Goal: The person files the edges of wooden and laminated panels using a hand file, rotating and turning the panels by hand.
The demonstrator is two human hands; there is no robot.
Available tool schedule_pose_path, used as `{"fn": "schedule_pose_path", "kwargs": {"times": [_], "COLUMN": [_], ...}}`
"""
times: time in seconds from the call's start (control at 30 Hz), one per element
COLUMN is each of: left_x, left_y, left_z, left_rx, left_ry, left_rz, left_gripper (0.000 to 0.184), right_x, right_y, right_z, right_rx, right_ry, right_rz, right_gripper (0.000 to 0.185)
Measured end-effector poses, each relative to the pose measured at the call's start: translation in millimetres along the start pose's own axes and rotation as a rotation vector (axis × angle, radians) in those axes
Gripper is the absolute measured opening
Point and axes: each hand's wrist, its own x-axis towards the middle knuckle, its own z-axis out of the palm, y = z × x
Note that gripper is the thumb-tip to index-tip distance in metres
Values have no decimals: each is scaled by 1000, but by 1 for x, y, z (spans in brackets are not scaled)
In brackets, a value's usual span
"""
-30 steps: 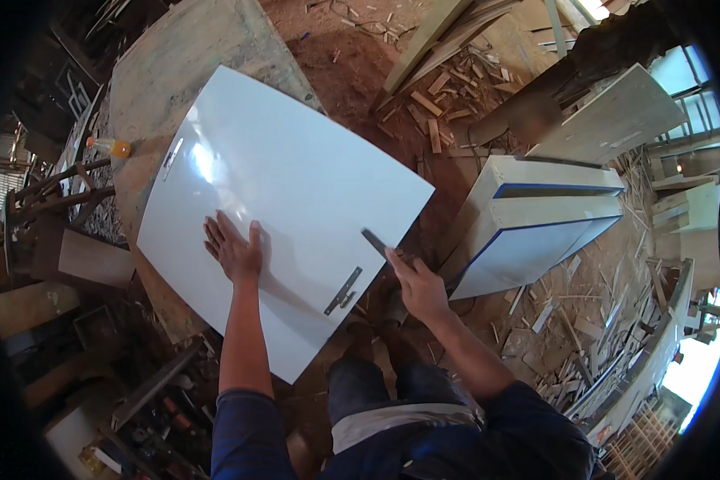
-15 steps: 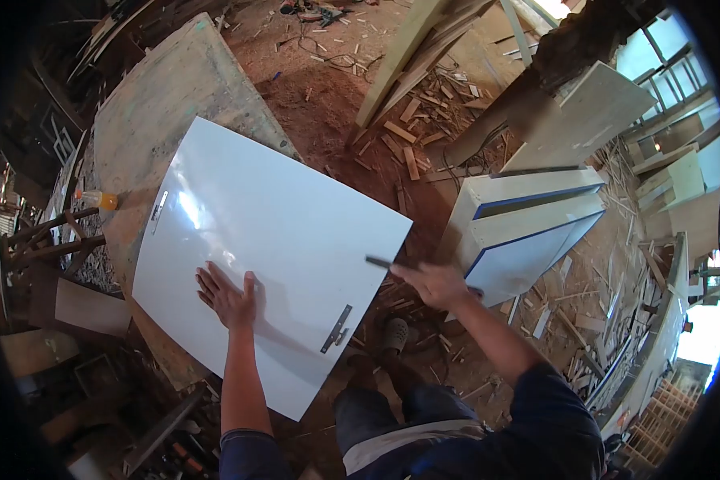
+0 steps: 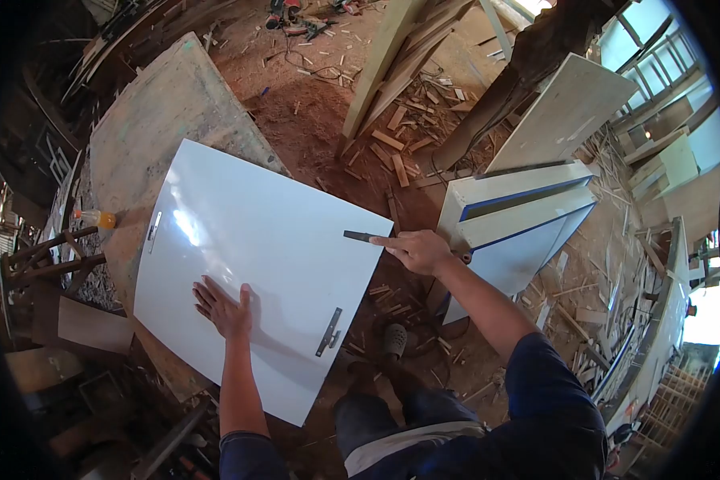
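Observation:
A glossy white panel (image 3: pixel 272 216) lies on a worn wooden table (image 3: pixel 168 104). My left hand (image 3: pixel 227 309) rests flat on the panel with its fingers spread. At the panel's right edge, my right hand (image 3: pixel 418 250) is closed around a dark, narrow flat tool (image 3: pixel 358 236), whose tip points left over the panel's corner area. The tool's handle is mostly hidden in my fingers. A dark metal strip (image 3: pixel 329 331) lies near the panel's lower right edge, and a smaller metal piece (image 3: pixel 154 233) is near its left edge.
White box-like cabinets with blue edging (image 3: pixel 528 232) stand on the right, before a leaning board (image 3: pixel 564 112). A bottle of orange liquid (image 3: pixel 96 218) is at the table's left edge. Wood scraps (image 3: pixel 388 140) litter the floor, with my shoe (image 3: pixel 394 340) below.
My right hand has moved up along the panel's right edge, bringing the tool over the panel near its right corner. The left hand stays flat on the panel. The camera view has shifted.

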Motion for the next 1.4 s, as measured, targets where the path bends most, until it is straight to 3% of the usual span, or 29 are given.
{"fn": "schedule_pose_path", "kwargs": {"times": [0.13,0.3,0.47,0.57,0.6,0.7,0.8,1.03,1.13,1.3,1.4], "left_x": [0,5,7,0,1,3,5,3,4,4,6], "left_y": [0,1,3,4,4,4,8,7,5,4,5], "left_z": [4,3,-2,0,-1,-5,-2,-7,-4,-2,-5], "left_rx": [-29,11,-11,-1,-4,-15,-39,-25,-35,-38,-41], "left_ry": [0,9,-3,-12,-13,-19,-4,-27,-9,17,11], "left_rz": [-3,5,-10,12,11,-1,-9,-26,-18,5,-2], "left_gripper": [126,126,127,128,128,128,128,128,128,127,126], "right_x": [-39,19,-21,15,32,43,8,34,18,31,8], "right_y": [9,17,20,36,43,48,34,31,26,20,18], "right_z": [-10,-19,-25,-22,-11,-12,-33,-22,-14,-9,-8], "right_rx": [67,-22,85,-90,38,28,13,-76,-67,83,84], "right_ry": [-88,-58,-87,-110,57,111,-55,35,-40,114,73], "right_rz": [71,1,63,29,-31,-52,48,-10,16,77,88], "right_gripper": [42,43,43,43,42,42,42,42,42,41,40]}}
